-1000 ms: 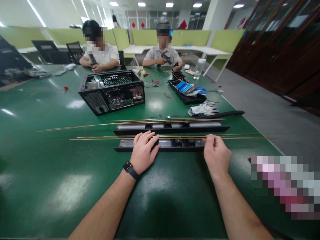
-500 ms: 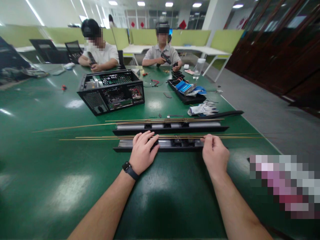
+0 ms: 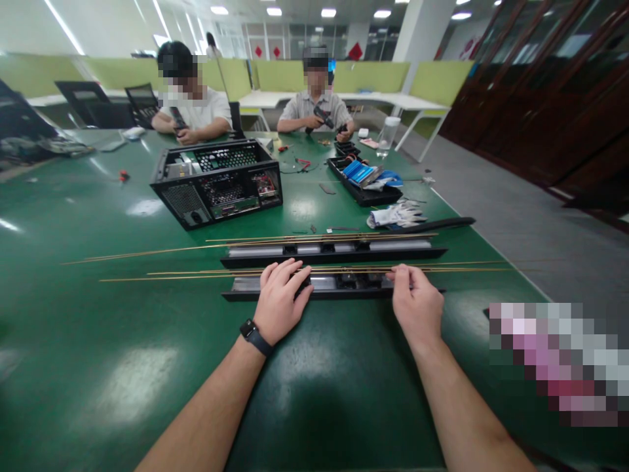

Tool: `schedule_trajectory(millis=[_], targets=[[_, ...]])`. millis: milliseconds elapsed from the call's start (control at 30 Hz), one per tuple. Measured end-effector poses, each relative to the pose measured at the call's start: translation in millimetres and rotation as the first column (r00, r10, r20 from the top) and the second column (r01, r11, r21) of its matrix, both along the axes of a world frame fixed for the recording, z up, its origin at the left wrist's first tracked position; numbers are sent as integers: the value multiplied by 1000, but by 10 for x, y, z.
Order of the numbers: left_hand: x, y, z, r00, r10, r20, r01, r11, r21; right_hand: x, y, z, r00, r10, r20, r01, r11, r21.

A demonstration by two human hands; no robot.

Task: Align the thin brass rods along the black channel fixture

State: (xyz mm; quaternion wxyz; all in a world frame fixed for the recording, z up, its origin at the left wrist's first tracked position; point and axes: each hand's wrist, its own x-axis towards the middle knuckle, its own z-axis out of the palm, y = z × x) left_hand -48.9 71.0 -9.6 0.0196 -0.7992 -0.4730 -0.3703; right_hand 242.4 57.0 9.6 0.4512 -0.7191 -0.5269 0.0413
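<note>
While resting left hand (image 3: 284, 288) palm-down across the near rail (image 3: 339, 295) with fingers extended and slightly parted, pinching at the golden rods (image 3: 324, 269) between thumb and index of right hand (image 3: 417, 301), toward the rail's right end. Being unable to tell the exact number of rods in the pinch. Passing under the left fingers, running lengthwise along the rail and projecting past both ends. Looking thin, long and nearly straight, with staggered left tips. Lying above black edging, silvery channel and dark blocks. Working on a glossy green table (image 3: 314, 406). Noting, just beyond, a parallel far rail (image 3: 334, 257) bearing more rods. Seeing, farther off, pale work gloves (image 3: 397, 215), then a black tray (image 3: 381, 198) and an open computer case (image 3: 216, 183). Observing two co-workers (image 3: 314, 108) across, before lime-green partitions (image 3: 373, 77).
</note>
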Motion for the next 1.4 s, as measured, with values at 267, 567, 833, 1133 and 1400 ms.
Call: schedule_trajectory(millis=[267, 567, 833, 1133, 1400], targets=[[4, -4, 5, 1000, 1, 2, -1, 1000, -6, -3, 0, 0, 1000, -19, -5, 19, 1000, -16], [1, 2, 1, 1000, 1, -11, -1, 1000, 2, -29, 7, -30, 995, 73, 70, -74, 997, 10], [-6, 1, 2, 1000, 1, -6, -1, 1000, -6, -14, 11, -11, 1000, 14, -11, -15, 999, -29], [0, 4, 0, 1000, 2, -2, -2, 1000, -4, -23, 1, 6, 1000, 13, -2, -13, 1000, 4], [2, -5, 6, 1000, 9, -7, -9, 1000, -14, -39, -5, 6, 999, 53, 0, -53, 998, -19]])
